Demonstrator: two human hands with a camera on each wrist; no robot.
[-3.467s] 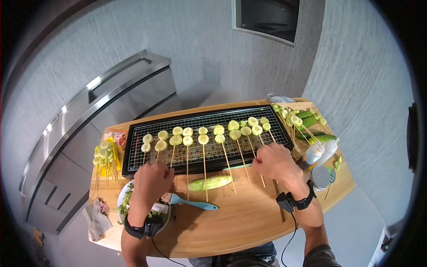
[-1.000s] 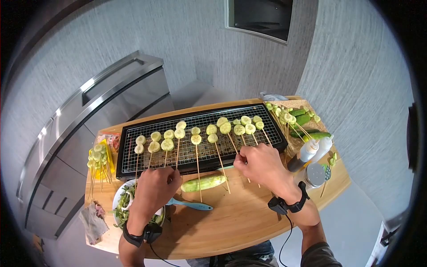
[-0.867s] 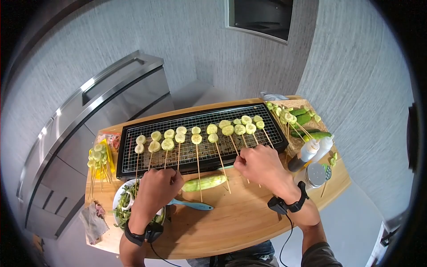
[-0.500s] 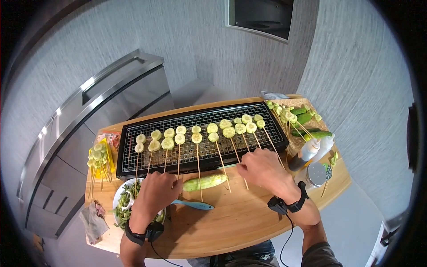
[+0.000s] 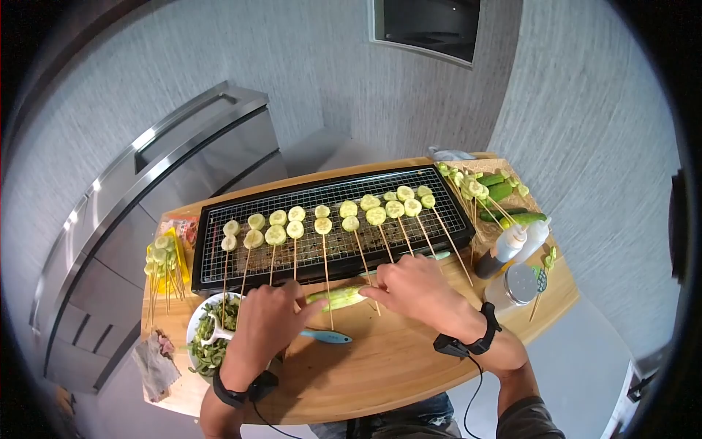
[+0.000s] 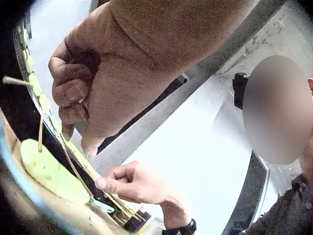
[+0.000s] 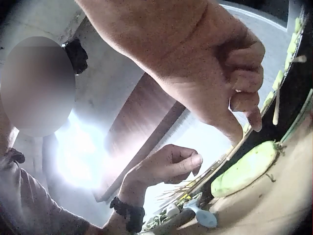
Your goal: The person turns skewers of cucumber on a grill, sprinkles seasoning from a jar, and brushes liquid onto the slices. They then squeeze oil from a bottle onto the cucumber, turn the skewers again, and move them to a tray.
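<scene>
A row of cucumber-slice skewers [image 5: 323,226] lies across the wire grill [image 5: 307,197], their sticks sticking out over the front edge. My left hand [image 5: 269,322] is just in front of the fourth skewer from the left, thumb spread away from the curled fingers. Over the sticks right of the middle is my right hand [image 5: 415,289], its thumb reaching left across one stick. Both wrist views show gaps between thumb and forefinger, with nothing pinched there. A pale peeled cucumber [image 5: 342,298] lies between the hands on the table [image 5: 380,373].
At left front sits a bowl of greens [image 5: 213,333] with a white-handled tool; a blue brush handle [image 5: 327,336] lies nearby. More skewers [image 5: 162,252] rest far left. Right stand squeeze bottles [image 5: 504,249], a shaker [image 5: 512,287], whole cucumbers [image 5: 523,218] and further skewers [image 5: 475,189].
The fourth skewer's slices dropped back level on the grill, and the seventh's shifted. My right hand moved left off the right-hand sticks; my left hand edged right, its thumb now spread.
</scene>
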